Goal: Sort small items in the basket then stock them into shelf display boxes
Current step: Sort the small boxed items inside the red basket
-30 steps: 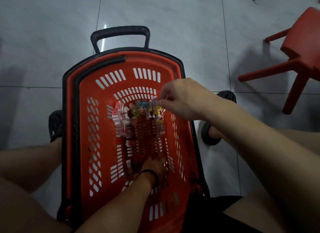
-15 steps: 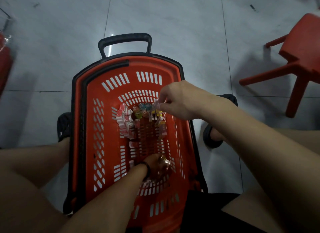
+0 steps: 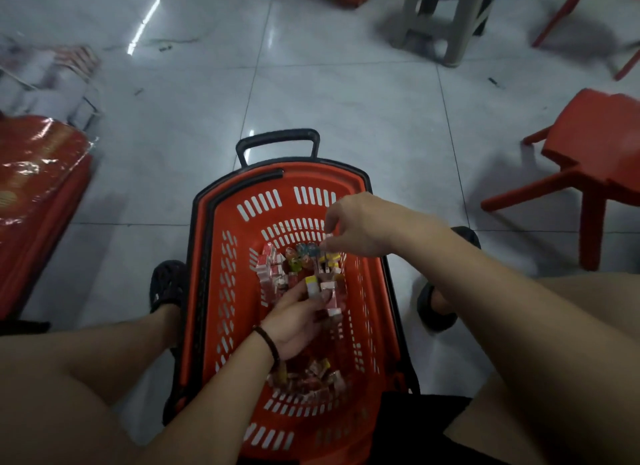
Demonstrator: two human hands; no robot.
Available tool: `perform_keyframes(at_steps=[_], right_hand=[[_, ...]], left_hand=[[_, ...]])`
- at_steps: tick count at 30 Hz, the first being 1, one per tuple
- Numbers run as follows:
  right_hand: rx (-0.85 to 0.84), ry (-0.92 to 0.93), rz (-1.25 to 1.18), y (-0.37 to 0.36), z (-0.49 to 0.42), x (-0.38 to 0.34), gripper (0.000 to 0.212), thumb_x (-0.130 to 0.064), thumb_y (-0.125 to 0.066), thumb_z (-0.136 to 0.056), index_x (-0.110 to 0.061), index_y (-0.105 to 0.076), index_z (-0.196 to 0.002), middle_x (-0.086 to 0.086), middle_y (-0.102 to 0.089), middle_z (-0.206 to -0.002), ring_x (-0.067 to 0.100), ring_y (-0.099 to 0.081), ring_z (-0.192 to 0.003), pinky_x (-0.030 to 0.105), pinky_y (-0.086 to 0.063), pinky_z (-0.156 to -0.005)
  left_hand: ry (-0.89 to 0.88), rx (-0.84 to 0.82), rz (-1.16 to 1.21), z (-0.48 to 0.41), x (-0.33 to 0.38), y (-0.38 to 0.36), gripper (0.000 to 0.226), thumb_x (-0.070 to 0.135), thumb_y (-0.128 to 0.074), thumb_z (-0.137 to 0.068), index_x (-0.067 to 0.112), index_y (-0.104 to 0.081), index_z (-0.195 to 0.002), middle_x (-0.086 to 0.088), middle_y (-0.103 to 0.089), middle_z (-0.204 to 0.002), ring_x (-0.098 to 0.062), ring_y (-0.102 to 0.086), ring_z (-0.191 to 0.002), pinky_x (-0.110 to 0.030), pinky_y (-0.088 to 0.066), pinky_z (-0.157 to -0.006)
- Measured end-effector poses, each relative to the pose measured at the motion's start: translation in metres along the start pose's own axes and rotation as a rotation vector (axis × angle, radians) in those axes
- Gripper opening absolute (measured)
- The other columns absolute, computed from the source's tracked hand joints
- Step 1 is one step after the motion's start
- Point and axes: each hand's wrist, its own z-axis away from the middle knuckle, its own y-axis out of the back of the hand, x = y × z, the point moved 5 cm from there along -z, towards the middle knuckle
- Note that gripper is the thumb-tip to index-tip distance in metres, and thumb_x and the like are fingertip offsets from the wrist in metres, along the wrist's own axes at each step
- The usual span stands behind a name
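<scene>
Red slotted plastic basket [image 3: 221, 291] stands on the floor, holding small pink, white and yellow packets [image 3: 273, 270] in two piles. Between these the left hand [image 3: 294, 322] grips several; the right hand [image 3: 356, 225] pinches one above the far pile.

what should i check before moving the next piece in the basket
1. Left hand grip on the packets: ok, the fingers curl round them.
2. Right hand pinch on the small item: ok, it is held at the fingertips above the far pile.
3. Far pile and near pile kept apart: ok.
4. Basket steady: ok, it stands upright on the floor between the feet.
5. Which kind each held piece is: cannot tell, too small and dim.
6. Shelf display boxes ready: cannot tell, none in view.
</scene>
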Motion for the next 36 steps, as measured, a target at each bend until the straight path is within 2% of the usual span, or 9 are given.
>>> perform_keyframes(at_steps=[6,9,12,15,23,27,29,33,36], right_hand=[[-0.062,-0.052,-0.17,-0.007,0.009,-0.006,0.064,-0.06,-0.084,-0.081,-0.022,-0.066,-0.131,-0.005,-0.069,-0.12,0.019,-0.065,-0.109,0.034,-0.054,-0.088],[0.044,-0.002,-0.331,-0.012,0.01,-0.016,0.041,-0.054,-0.086,-0.081,-0.027,-0.072,-0.109,-0.007,-0.074,-0.101,0.014,-0.07,-0.092,0.032,-0.058,-0.077],[0.111,0.013,-0.513,-0.014,0.009,-0.02,0.016,-0.031,-0.087,-0.086,-0.022,-0.074,-0.089,-0.001,-0.078,-0.081,0.014,-0.076,-0.075,0.04,-0.065,-0.076],[0.08,0.018,-0.608,-0.016,0.011,-0.024,0.014,-0.018,-0.086,-0.086,-0.018,-0.074,-0.092,0.005,-0.079,-0.081,0.02,-0.078,-0.073,0.048,-0.066,-0.078],[0.203,0.031,-0.756,-0.014,0.014,-0.033,0.021,-0.016,-0.086,-0.082,-0.022,-0.072,-0.096,0.006,-0.078,-0.085,0.021,-0.076,-0.075,0.043,-0.065,-0.072],[0.233,-0.001,-0.995,-0.005,0.02,-0.025,0.011,-0.002,-0.079,-0.089,-0.008,-0.074,-0.097,0.007,-0.075,-0.08,0.016,-0.07,-0.066,0.025,-0.055,-0.059],[0.224,-0.009,-1.018,-0.008,0.022,-0.024,0.009,0.0,-0.077,-0.091,-0.006,-0.075,-0.097,0.009,-0.076,-0.082,0.016,-0.07,-0.068,0.023,-0.054,-0.06],[0.236,-0.032,-0.96,-0.013,0.021,-0.024,0.012,-0.003,-0.079,-0.088,-0.011,-0.075,-0.095,0.003,-0.076,-0.08,0.014,-0.072,-0.07,0.025,-0.056,-0.062],[0.327,-0.074,-0.796,-0.014,0.018,-0.018,0.012,-0.015,-0.084,-0.085,-0.022,-0.075,-0.09,0.0,-0.078,-0.084,0.015,-0.076,-0.078,0.035,-0.064,-0.071]], left_hand=[[-0.107,-0.041,0.069,0.038,0.064,-0.029,0.035,0.014,-0.068,-0.097,0.012,-0.064,-0.132,-0.009,-0.073,-0.114,-0.021,-0.073,-0.094,-0.038,-0.061,-0.081],[-0.143,-0.028,0.071,0.051,0.084,-0.03,0.03,0.022,-0.062,-0.105,0.01,-0.063,-0.132,-0.012,-0.07,-0.116,-0.021,-0.071,-0.094,-0.036,-0.06,-0.081],[-0.149,-0.009,0.121,0.06,0.09,-0.028,0.042,0.031,-0.063,-0.104,0.005,-0.059,-0.136,-0.015,-0.071,-0.116,-0.024,-0.072,-0.094,-0.037,-0.059,-0.08],[-0.151,0.021,0.147,0.064,0.087,-0.024,0.051,0.035,-0.067,-0.102,0.006,-0.056,-0.142,-0.017,-0.069,-0.124,-0.025,-0.069,-0.098,-0.037,-0.056,-0.081],[-0.154,0.088,0.241,0.067,0.087,-0.025,0.053,0.05,-0.064,-0.099,0.011,-0.067,-0.135,-0.014,-0.071,-0.122,-0.022,-0.065,-0.098,-0.031,-0.056,-0.075],[-0.16,0.096,0.38,0.066,0.089,-0.02,0.025,0.021,-0.076,-0.088,0.012,-0.067,-0.11,-0.003,-0.068,-0.087,-0.008,-0.054,-0.062,-0.02,-0.046,-0.051],[-0.151,0.093,0.447,0.066,0.09,-0.019,0.019,0.009,-0.073,-0.087,0.016,-0.062,-0.1,-0.002,-0.064,-0.082,-0.008,-0.05,-0.058,-0.021,-0.044,-0.048],[-0.167,0.093,0.496,0.07,0.095,-0.02,0.041,0.004,-0.057,-0.089,0.009,-0.058,-0.129,-0.017,-0.067,-0.106,-0.026,-0.066,-0.086,-0.038,-0.059,-0.074],[-0.191,0.07,0.516,0.072,0.097,-0.022,0.054,0.002,-0.051,-0.088,0.003,-0.051,-0.142,-0.025,-0.067,-0.124,-0.037,-0.068,-0.108,-0.048,-0.056,-0.099]])
